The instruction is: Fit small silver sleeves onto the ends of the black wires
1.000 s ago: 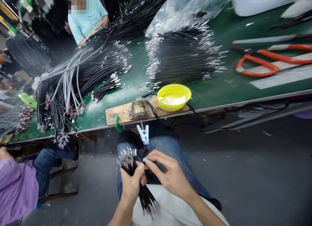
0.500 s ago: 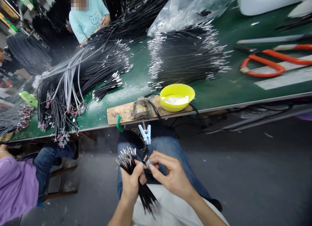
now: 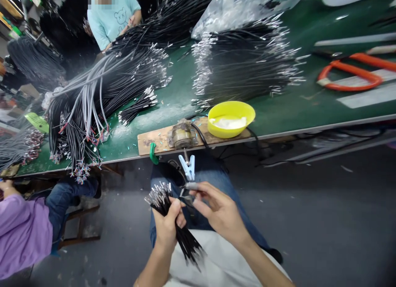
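A bundle of short black cables (image 3: 185, 241) with silvery metal ends is gripped in my left hand (image 3: 168, 225), below the table edge and over my lap. My right hand (image 3: 221, 210) is just to its right, thumb and index finger parted, with grey coverings on the fingertips. Between the two hands is a small silvery end; whether the right fingers touch it is unclear. Above them a light-blue clip (image 3: 187, 167) hangs from a small motor-like device (image 3: 182, 136) on a wooden board (image 3: 148, 144).
A yellow bowl (image 3: 229, 132) holding white material sits on the board's right end. Cable piles (image 3: 241, 68) and orange-handled cutters (image 3: 349, 86) lie on the green table (image 3: 287, 117). A person in light blue (image 3: 108, 18) is behind it; another in purple (image 3: 24, 237) sits left.
My right hand's fingers have spread apart and its index finger has risen away from the bundle. My left hand keeps its grip. The view has shifted slightly.
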`<state>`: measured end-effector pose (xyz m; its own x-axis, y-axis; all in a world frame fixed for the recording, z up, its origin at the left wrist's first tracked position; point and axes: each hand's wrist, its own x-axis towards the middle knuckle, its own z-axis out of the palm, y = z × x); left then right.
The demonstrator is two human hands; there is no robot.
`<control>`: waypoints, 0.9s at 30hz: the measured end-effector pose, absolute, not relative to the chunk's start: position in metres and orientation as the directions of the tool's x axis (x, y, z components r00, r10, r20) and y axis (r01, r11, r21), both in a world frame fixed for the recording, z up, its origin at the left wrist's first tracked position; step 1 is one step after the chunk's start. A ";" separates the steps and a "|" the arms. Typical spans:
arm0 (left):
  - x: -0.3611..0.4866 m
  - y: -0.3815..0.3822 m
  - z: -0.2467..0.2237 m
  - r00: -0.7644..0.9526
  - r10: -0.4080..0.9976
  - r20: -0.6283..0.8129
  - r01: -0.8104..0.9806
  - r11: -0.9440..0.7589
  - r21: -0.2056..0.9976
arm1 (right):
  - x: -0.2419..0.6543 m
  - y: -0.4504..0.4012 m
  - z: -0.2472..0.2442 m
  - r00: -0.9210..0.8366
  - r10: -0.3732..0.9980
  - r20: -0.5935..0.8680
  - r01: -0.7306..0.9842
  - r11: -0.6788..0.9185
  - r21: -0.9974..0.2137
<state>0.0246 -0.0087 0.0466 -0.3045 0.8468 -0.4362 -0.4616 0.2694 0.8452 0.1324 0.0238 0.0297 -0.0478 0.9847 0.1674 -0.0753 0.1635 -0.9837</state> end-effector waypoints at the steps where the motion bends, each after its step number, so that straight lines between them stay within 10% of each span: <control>1: 0.026 -0.009 0.047 -0.298 0.851 -0.432 -0.459 0.269 0.847 | 0.131 0.024 0.030 -0.089 0.983 0.159 -0.074 0.153 -0.985; 7: 0.022 -0.011 0.046 -0.204 0.871 -0.447 -0.361 0.357 0.861 | 0.131 0.022 0.038 -0.152 0.982 0.112 -0.109 0.096 -0.989; 14: 0.015 0.002 0.061 -0.149 0.949 -0.279 -0.180 0.252 0.951 | 0.131 0.035 0.036 -0.465 0.857 -0.222 -0.514 -0.465 -0.721; 27: 0.018 0.020 0.067 -0.405 0.910 -0.092 -0.128 0.043 0.991 | 0.120 0.091 0.053 -0.388 0.902 -0.190 -0.588 -0.401 -0.702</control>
